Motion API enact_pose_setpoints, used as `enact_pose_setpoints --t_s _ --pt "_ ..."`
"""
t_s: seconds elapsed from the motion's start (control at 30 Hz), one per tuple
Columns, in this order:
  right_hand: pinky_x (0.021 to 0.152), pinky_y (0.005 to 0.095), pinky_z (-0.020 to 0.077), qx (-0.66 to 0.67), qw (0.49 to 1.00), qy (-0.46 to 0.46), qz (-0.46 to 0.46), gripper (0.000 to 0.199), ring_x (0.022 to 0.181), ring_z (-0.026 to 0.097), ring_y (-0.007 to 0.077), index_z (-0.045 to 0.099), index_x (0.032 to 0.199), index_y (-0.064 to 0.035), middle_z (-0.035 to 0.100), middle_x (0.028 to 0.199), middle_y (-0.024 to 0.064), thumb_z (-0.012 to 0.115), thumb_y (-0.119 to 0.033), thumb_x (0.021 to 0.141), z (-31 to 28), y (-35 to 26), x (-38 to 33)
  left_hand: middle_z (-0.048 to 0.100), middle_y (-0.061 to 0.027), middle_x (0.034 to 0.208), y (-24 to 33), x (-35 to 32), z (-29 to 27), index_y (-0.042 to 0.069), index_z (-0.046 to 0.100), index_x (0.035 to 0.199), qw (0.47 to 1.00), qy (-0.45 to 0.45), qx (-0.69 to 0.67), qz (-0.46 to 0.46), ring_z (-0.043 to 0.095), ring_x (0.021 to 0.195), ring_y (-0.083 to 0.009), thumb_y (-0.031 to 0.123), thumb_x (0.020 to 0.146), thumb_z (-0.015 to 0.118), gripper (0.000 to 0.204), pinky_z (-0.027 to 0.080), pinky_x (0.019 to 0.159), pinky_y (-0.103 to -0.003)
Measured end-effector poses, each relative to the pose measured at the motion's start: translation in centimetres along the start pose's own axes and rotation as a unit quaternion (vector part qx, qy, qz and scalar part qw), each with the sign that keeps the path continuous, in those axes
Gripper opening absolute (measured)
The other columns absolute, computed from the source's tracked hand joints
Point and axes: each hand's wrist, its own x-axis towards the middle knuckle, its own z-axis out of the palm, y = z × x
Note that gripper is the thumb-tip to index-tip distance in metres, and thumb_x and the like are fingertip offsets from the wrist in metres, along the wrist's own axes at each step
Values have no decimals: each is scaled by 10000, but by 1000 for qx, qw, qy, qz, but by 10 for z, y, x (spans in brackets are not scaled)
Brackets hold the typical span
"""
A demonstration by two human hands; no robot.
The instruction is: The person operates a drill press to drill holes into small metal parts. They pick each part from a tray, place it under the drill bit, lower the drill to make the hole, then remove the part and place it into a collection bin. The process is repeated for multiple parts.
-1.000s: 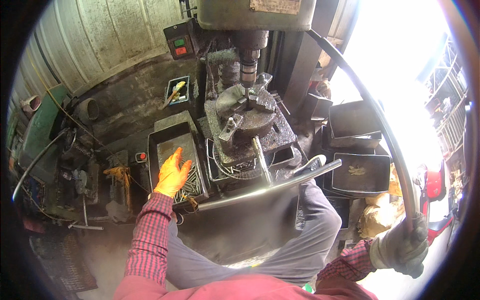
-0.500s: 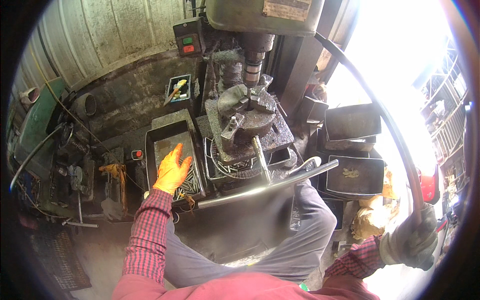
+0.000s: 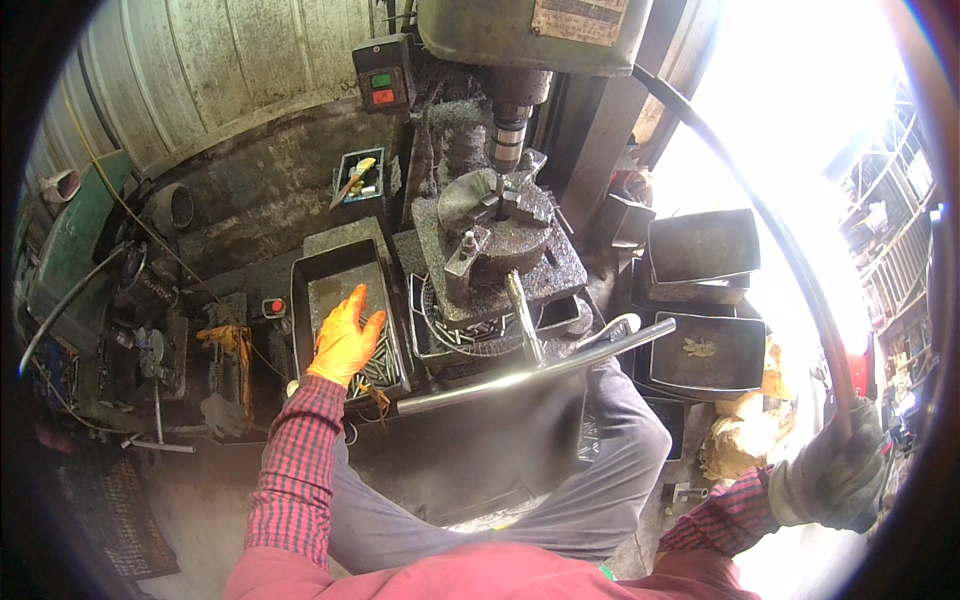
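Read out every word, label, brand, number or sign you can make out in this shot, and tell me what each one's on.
No text can be read here.
Pale nameplate on the drill press head: rows of print, too small and blurred to read.
Green push button and red push button on the switch box: any marking is too small to make out.

Lever (image 3: 800,268): long, dark; slanting down rightward. Pins (image 3: 376,373): slim, grey metal; loose in near end of oblong tray (image 3: 328,287).
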Motion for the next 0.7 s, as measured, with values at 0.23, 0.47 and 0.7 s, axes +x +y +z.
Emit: enact_pose_setpoints --t_s 0.23,0.47,0.7 --pt "496 345 325 -131 989 -51 -42 478 509 552 135 608 708 -278 589 645 -135 727 -670 956 17 19 -22 664 -248 1425 0 0 1 3 526 1549 1000 18 -8 23 610 1348 -421 372 1008 691 675 473 1149 -493" --pt "675 263 584 185 972 -131 57 379 665 679 152 752 910 -46 729 807 11 712 -396 1051 89 56 -75 653 -212 1470 -5 -1 1 12 526 1565 1000 15 6 20 653 1338 -343 391 1026 690 679 518 1102 -422" --pt "791 311 571 -101 987 -126 15 328 802 677 148 704 1062 -74 712 924 25 676 -401 1062 85 45 -68 654 -226 1472 -3 -3 -3 12 530 1564 1000 18 -10 15 652 1351 -343 373 1024 716 676 516 1108 -416"
